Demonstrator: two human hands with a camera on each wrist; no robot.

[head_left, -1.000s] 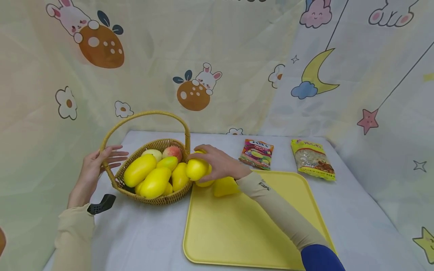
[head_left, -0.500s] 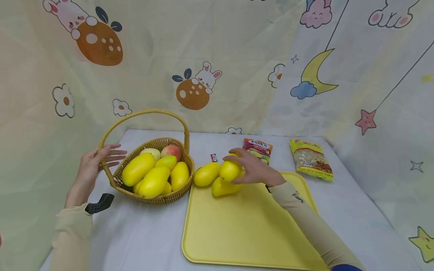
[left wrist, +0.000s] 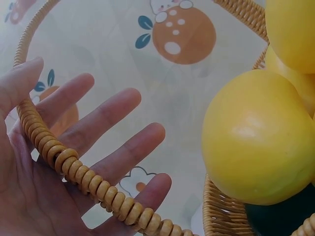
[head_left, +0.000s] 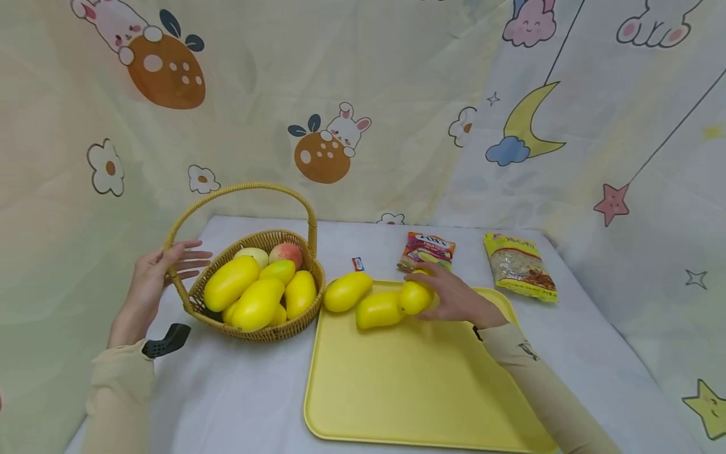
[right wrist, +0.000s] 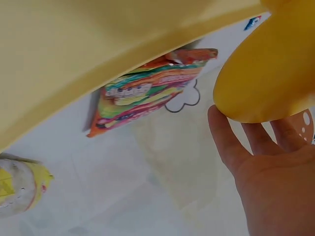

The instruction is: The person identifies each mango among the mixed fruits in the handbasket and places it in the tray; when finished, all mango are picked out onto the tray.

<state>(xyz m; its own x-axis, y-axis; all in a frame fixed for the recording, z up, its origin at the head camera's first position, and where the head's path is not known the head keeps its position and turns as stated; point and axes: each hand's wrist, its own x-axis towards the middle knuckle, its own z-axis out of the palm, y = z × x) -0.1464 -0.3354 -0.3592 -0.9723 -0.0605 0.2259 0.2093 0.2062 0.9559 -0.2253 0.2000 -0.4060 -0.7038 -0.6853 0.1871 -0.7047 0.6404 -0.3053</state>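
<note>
My right hand (head_left: 454, 296) grips a yellow mango (head_left: 416, 297) over the tray's far side; in the right wrist view, the fingertips press its lower side. Left of it, two more mangoes (head_left: 379, 310) (head_left: 348, 292) lie on the yellow tray (head_left: 420, 391). My left hand (head_left: 149, 277) is beside the wicker basket (head_left: 266, 335), its handle (left wrist: 93, 182) running across the palm with fingers spread straight. Several mangoes (head_left: 258, 306), a peach (head_left: 286, 254) and a pale round fruit (head_left: 252, 255) fill the basket.
Behind the tray lie a small candy (head_left: 358, 264) and a colourful FOX'S candy bag (head_left: 428, 251). A yellow food bag (head_left: 522, 268) stands to the right. A printed cloth (head_left: 391, 126) hangs behind the white table (head_left: 238, 397).
My right hand has moved right from the basket's edge with the mango, now lower over the tray. The small candy has come into sight. My left hand stays at the handle.
</note>
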